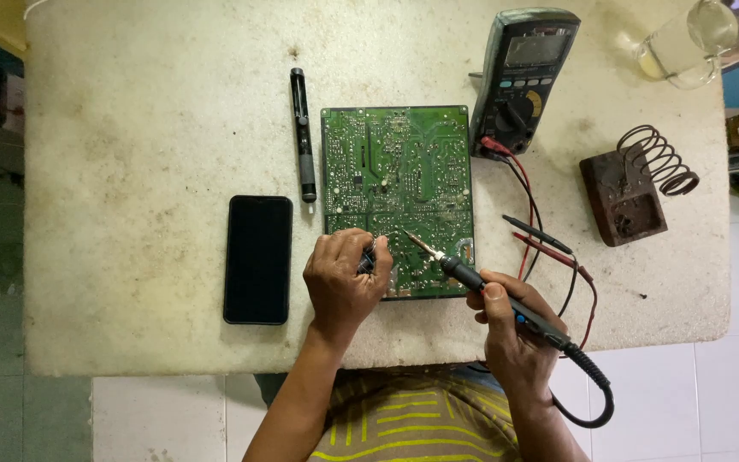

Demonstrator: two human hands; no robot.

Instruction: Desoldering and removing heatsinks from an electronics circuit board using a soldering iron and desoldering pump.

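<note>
While curled on circuit board (397,192), left hand (344,282), right hand (511,329) gripping soldering iron (472,280)

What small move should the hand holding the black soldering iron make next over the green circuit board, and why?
Probably lower the black soldering iron slightly: its tip hovers over the green circuit board, beside the left hand, while the right hand grips the handle.

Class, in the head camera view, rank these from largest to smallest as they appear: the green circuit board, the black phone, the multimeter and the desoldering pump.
1. Green circuit board
2. Multimeter and black phone: they look too close in size to rank.
3. Desoldering pump, long but far thinner.
</note>
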